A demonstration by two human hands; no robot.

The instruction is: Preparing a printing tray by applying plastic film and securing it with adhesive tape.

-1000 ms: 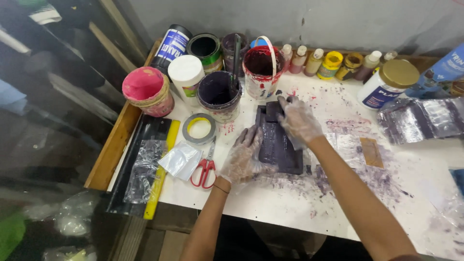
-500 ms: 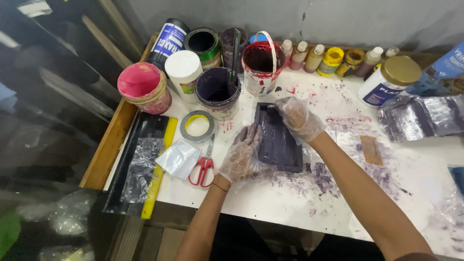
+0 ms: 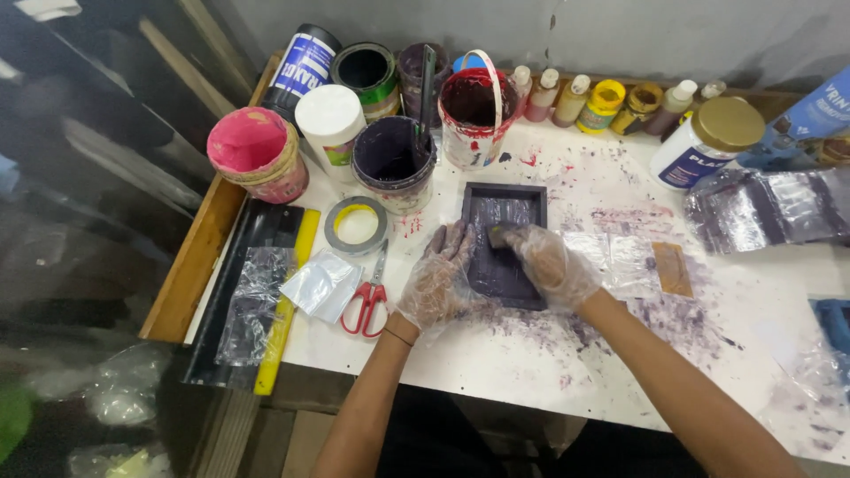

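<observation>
Gloved left hand (image 3: 436,281) flat on purple tray (image 3: 505,241) (steadying), right hand (image 3: 547,263) grip pinching small sponge (image 3: 497,235)

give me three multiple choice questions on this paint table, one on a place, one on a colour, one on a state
1. Where do the scissors lie?
A. left of the left hand
B. inside the red bucket
C. right of the right hand

2. What colour are the scissors' handles?
A. blue
B. red
C. green

3. How is the purple paint tub?
A. open
B. capped
C. tipped over

Answers:
1. A, they rest beside the left hand, below the tape roll.
2. B, both loops are red.
3. A, its dark inside shows.
</observation>
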